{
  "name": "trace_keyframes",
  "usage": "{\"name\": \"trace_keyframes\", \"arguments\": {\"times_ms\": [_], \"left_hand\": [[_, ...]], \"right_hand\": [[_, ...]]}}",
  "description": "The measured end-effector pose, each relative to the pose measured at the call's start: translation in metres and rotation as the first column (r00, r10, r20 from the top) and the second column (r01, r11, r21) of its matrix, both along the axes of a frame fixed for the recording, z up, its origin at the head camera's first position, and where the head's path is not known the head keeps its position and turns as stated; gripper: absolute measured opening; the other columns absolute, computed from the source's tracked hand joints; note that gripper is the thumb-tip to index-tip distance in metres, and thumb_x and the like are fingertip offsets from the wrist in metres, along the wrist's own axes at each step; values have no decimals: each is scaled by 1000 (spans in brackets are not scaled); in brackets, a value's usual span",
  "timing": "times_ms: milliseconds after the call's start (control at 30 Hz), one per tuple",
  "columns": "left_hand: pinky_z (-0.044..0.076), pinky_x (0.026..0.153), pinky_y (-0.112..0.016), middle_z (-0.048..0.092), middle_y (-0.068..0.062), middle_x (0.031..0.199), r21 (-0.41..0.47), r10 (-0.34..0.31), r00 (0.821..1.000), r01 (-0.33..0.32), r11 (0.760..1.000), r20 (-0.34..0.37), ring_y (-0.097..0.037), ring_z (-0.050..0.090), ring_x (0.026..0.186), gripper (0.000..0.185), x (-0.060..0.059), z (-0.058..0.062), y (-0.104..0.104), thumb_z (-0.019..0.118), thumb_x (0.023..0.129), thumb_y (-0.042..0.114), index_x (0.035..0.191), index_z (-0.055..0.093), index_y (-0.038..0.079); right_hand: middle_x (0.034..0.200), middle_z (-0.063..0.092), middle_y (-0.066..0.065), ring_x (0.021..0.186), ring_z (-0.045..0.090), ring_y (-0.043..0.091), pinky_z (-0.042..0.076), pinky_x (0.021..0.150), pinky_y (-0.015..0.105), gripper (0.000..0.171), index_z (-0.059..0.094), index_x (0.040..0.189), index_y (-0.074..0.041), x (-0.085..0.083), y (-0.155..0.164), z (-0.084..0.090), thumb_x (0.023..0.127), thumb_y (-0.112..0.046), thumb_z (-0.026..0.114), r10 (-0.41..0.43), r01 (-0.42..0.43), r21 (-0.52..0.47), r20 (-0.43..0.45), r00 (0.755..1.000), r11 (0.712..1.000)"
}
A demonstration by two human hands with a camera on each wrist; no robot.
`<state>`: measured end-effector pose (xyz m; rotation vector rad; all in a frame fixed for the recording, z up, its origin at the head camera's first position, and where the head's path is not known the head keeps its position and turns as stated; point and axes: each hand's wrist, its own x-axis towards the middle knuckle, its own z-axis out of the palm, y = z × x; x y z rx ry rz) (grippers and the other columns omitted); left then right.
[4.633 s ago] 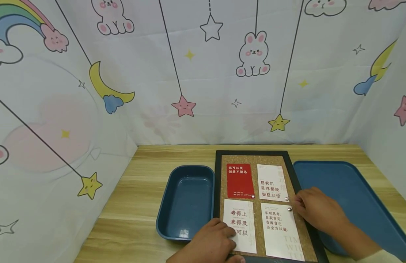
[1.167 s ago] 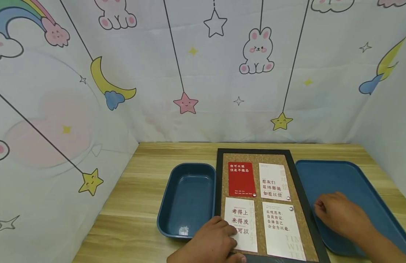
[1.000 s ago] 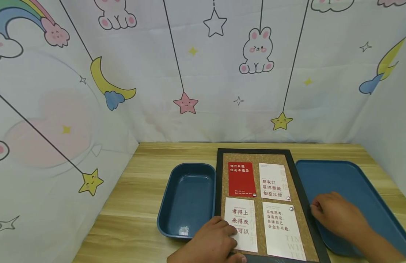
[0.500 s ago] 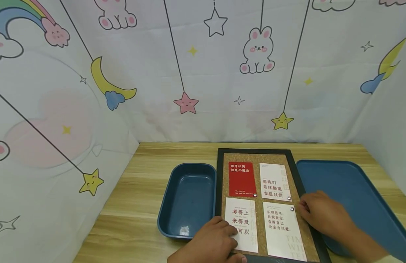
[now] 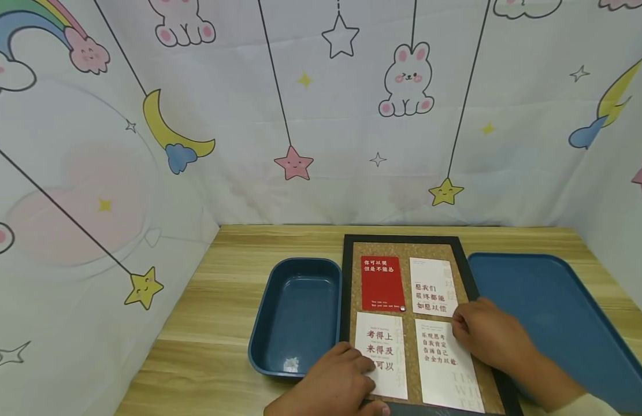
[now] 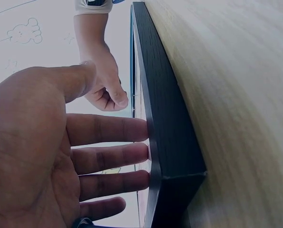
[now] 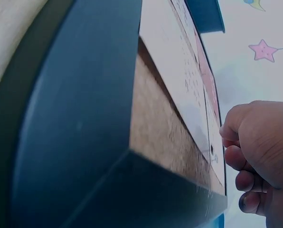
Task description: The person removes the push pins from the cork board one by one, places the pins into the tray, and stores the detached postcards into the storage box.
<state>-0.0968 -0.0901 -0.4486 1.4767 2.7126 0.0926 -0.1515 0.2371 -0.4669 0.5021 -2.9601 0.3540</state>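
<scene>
1. The cork board (image 5: 410,252), black-framed, lies flat on the table (image 5: 232,300) between a deep blue bin (image 5: 294,315) and a flat blue tray (image 5: 549,312)
2. Four cards are on the board; a pin (image 5: 402,308) shows at the red card (image 5: 381,283)
3. The left hand (image 5: 333,384) rests flat, fingers straight, on the lower left card (image 5: 380,346)
4. The right hand (image 5: 489,335), fingers curled, is at the top right corner of the lower right card (image 5: 445,364); whether it pinches anything cannot be told
</scene>
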Motion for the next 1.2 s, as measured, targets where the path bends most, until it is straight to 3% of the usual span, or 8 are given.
{"name": "trace_keyframes", "arguments": {"times_ms": [300, 667, 1200], "left_hand": [[41, 95, -28, 66, 12, 101, -5, -7, 999, 6, 1000, -33, -4, 52, 93, 45, 0, 0, 0, 52, 100, 60, 91, 81, 27], [41, 94, -28, 66, 12, 100, 3, -8, 1000, 9, 1000, -26, -3, 53, 93, 45, -1, -1, 0, 52, 100, 61, 91, 81, 27], [42, 94, -27, 66, 12, 102, 5, -13, 1000, 13, 1000, -29, -3, 53, 93, 44, -1, -1, -1, 53, 100, 60, 92, 81, 27]], "right_hand": [[72, 48, -11, 74, 42, 13, 35, 57, 30, 16, 63, 78, -20, -3, -12, 1, 87, -12, 74, 12, -13, -6, -24, 1000, 1000], [77, 58, -12, 85, 53, 14, 43, 61, 31, 10, 69, 80, -18, -4, -22, 0, 85, -12, 75, 21, -23, -46, -38, 999, 999], [73, 51, -12, 76, 45, 13, 39, 57, 29, 16, 63, 78, -19, -6, -35, 0, 84, -12, 75, 25, -27, -49, -41, 999, 998]]}}
